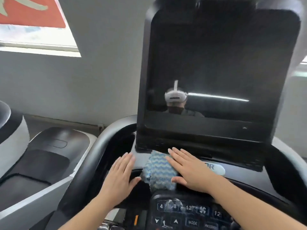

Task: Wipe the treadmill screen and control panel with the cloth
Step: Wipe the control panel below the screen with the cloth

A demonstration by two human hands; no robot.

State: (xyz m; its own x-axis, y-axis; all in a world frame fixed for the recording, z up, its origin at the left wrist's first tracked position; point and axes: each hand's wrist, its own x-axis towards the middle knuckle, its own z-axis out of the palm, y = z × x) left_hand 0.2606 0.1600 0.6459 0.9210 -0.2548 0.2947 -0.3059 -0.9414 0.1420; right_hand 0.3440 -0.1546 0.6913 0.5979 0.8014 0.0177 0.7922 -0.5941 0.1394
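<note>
At the far left stands a neighbouring machine (49, 163), black and white, apart from the treadmill I am at. My left hand (121, 176) lies flat on the console ledge (137, 165) near its left end, fingers straight and together, palm down, gripping nothing; its thumb reaches toward the cloth's left edge, though I cannot tell whether it touches. Just to the right is the cloth (158, 171), blue with a pale wavy pattern, spread on the middle of the ledge below the bottom edge of the screen (224, 63). My right hand (191, 171) presses flat on the cloth's right part, fingers straight and slightly spread, fingertips (171, 151) pointing toward the screen's lower left corner; nothing is pinched or curled round. The screen is dark and tilted, rising above both hands, and reflects a person wearing a white headset. Below the cloth, at the near edge of the console, sits the control panel (191, 216), with number keys, arrows and a MODE button.
</note>
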